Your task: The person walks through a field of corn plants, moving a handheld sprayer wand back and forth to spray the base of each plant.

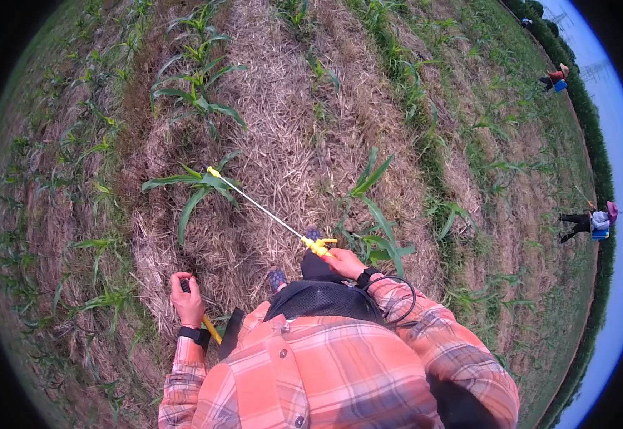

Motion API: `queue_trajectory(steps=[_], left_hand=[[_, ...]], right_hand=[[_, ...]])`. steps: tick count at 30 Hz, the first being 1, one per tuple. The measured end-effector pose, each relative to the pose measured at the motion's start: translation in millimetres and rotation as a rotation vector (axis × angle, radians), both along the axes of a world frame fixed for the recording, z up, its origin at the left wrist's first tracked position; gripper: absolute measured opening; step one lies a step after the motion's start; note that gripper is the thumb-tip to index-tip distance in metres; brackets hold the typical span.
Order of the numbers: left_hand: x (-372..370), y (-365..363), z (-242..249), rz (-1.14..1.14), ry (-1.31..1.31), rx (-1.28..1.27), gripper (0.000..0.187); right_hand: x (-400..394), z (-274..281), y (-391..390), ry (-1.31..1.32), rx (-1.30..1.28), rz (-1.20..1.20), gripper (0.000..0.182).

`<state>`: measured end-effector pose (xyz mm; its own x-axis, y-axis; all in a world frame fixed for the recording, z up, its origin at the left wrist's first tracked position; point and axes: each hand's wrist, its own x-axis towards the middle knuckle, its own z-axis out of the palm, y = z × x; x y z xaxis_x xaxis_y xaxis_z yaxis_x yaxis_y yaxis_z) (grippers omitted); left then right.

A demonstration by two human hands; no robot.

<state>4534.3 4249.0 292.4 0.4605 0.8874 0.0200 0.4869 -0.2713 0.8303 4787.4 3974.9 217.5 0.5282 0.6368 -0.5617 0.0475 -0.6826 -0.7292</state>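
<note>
My right hand (345, 263) is closed around the yellow handle of a spray wand (318, 247). The wand's thin pale tube runs up and left to a yellow nozzle (213, 171), which hangs over a young corn plant (204, 184). A black hose (413, 304) curves back from the handle past my wrist. Low on the left, my left hand (188, 304) wraps round the black grip of a lever (213, 330) with a yellow shaft. Its lower end disappears behind my clothing. Another corn plant (376, 186) grows just beyond my right hand.
Rows of young corn (197, 79) rise from straw-covered soil (275, 107). Green weeds (426, 143) line the rows. Two people, one in a pink hat (613, 212) and one in red (556, 76), carry blue tanks far off to the right. My shoe (277, 279) stands between plants.
</note>
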Motion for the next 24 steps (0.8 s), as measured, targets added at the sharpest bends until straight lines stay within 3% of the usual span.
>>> queue_trajectory(steps=[2,6,8,11,14,16,24], left_hand=[[7.1,10.6,-11.5,0.014,-0.011,0.024,0.005],[52.4,23.7,13.7,0.025,0.012,0.146,0.005],[79.7,31.4,21.5,0.024,0.048,0.14,0.005],[124.3,43.8,20.9,-0.017,0.092,0.157,0.005],[168.8,48.9,26.5,-0.055,0.119,0.128,0.005],[200.0,47.6,37.0,-0.064,0.105,0.096,0.004],[262.2,69.6,26.0,-0.074,0.108,0.11,0.004]], right_hand=[[14.0,-3.5,8.7,0.02,0.015,0.042,0.029],[58.1,-36.1,15.9,-0.018,0.027,0.045,0.03],[84.3,-43.8,13.7,0.054,-0.042,-0.097,0.031],[126.5,-58.3,2.3,-0.079,-0.03,-0.17,0.033],[164.3,-67.7,-17.7,0.069,-0.066,-0.439,0.029],[187.8,-41.8,-24.0,0.181,-0.07,-0.607,0.028],[273.0,-61.1,-65.3,0.144,0.071,-1.049,0.027]])
